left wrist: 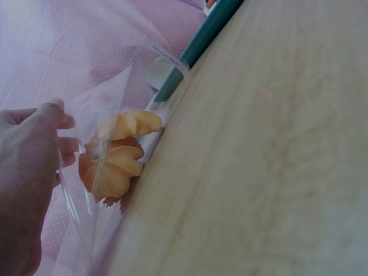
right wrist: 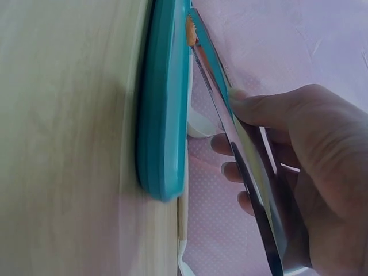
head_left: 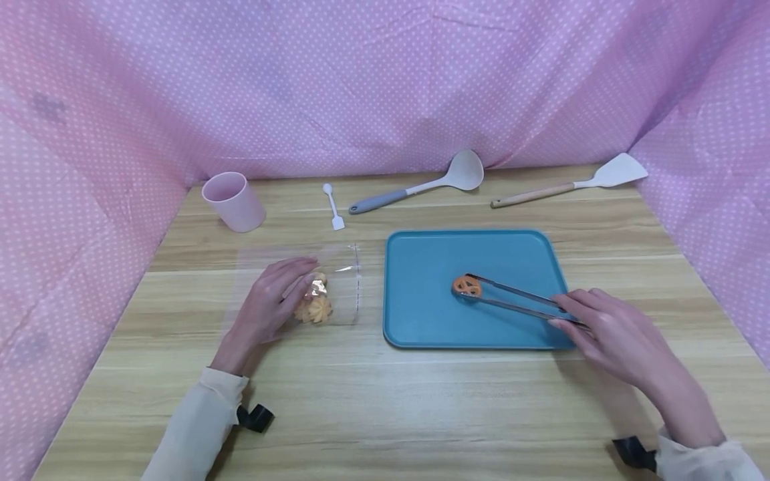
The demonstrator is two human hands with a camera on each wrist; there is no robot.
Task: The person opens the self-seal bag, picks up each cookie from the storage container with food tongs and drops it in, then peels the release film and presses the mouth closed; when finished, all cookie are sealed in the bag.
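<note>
On the blue-green tray (head_left: 415,321) lies a pretzel-shaped cookie (head_left: 467,286), between the tips of metal tongs (head_left: 517,292). My right hand (head_left: 619,334) grips these tongs, thumb on one arm and fingers on the other, as the right wrist view shows. To the left, a clear plastic bag (head_left: 343,294) lies flat with several golden swirl cookies (left wrist: 118,164) inside. My left hand (head_left: 271,300) is at the bag beside the cookies; in the left wrist view its curled fingers pinch the film. Part of the bag is hidden under that hand.
A pink cup (head_left: 237,204) stands at the back left. Along the back lie a small white spoon (head_left: 333,208), a ladle (head_left: 415,190) with a grey handle and a white spatula (head_left: 565,188) with a wooden handle. Pink dotted cloth (head_left: 361,87) surrounds the wooden table (head_left: 385,414).
</note>
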